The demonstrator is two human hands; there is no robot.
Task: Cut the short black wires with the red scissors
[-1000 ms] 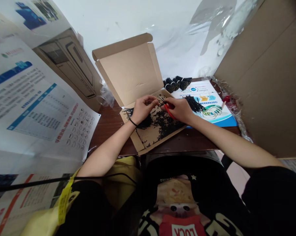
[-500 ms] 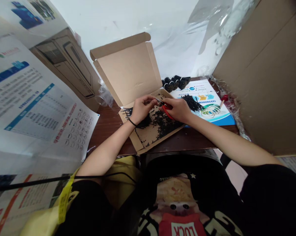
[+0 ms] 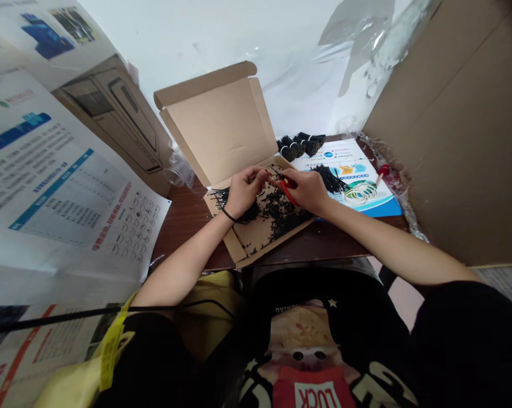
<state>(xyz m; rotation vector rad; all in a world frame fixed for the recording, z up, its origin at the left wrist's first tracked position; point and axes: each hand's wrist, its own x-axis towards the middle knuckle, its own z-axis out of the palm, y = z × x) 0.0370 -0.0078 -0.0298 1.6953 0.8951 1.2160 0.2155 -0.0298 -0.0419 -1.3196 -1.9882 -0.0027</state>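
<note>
Partly, my right hand (image 3: 309, 190) is hiding the red-handled scissors (image 3: 289, 194) it is gripping above the open cardboard box (image 3: 235, 247); my left hand (image 3: 243, 191) is pinching fingertips together, anything between them too small to tell.

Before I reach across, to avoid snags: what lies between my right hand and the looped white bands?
Loose black strips on the printed sheet, in the head view.

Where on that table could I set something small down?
Bare tabletop shows left of the cardboard box, between it and the printed sheet, and along the front edge, between box and right forearm. It's crowded over the box, with black scraps and both hands, and on the leaflet, under a black bundle and pale bands.
</note>
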